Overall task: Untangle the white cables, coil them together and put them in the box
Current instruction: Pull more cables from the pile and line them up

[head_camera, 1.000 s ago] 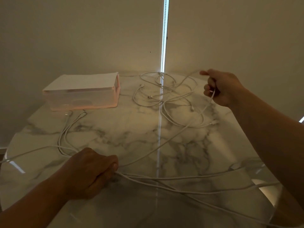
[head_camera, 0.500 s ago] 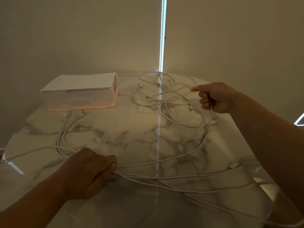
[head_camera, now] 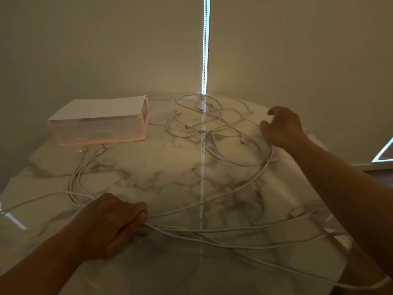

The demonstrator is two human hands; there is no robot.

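Marble surface [head_camera: 159,167], dim: left hand [head_camera: 110,222] fists several white cables [head_camera: 244,165] low in frame, right hand [head_camera: 282,128] hovers loosely open over the upper-centre tangle, box [head_camera: 97,124] upper left; better to pinch one plug end and thread loops out slowly, left anchoring.

Plain white cables [head_camera: 223,128] throughout, over a white marble surface [head_camera: 161,173] veined in smoky grey. Translucent box [head_camera: 100,129] tinged pale pink along its edges, topped with a flat white lid [head_camera: 102,107]. Behind, plain beige blinds [head_camera: 106,50], shaded darker toward the left, split by one bright white strip of light [head_camera: 205,45].
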